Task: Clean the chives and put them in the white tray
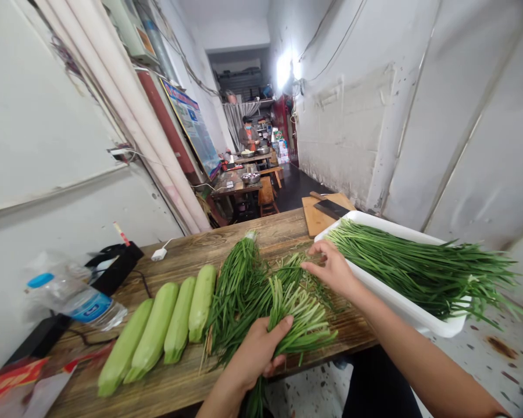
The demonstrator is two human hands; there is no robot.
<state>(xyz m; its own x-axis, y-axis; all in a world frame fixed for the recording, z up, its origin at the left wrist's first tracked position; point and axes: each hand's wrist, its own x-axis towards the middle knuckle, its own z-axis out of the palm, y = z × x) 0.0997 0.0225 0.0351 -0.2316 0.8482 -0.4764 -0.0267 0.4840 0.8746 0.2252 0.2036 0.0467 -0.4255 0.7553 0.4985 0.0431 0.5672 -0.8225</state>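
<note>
My left hand [261,348] is wrapped round a bunch of garlic chives [303,322] near the table's front edge, its pale cut ends fanning to the right and its leaves hanging below. Just beyond it hovers my right hand [329,267], thumb and fingers apart, over loose chive scraps [316,287]. Another pile of chives [237,278], partly tied at its far end, lies to the left of the held bunch. On my right, a white plastic tub [403,232] is heaped with long chives [409,267] that overhang its right end.
Several pale green zucchini [154,331] lie left on the wooden table [192,249], near a water bottle [81,299]. A cleaver [331,208] rests on a cutting board [316,219] at the back. Farther off, a person [248,134] stands behind tables with bowls.
</note>
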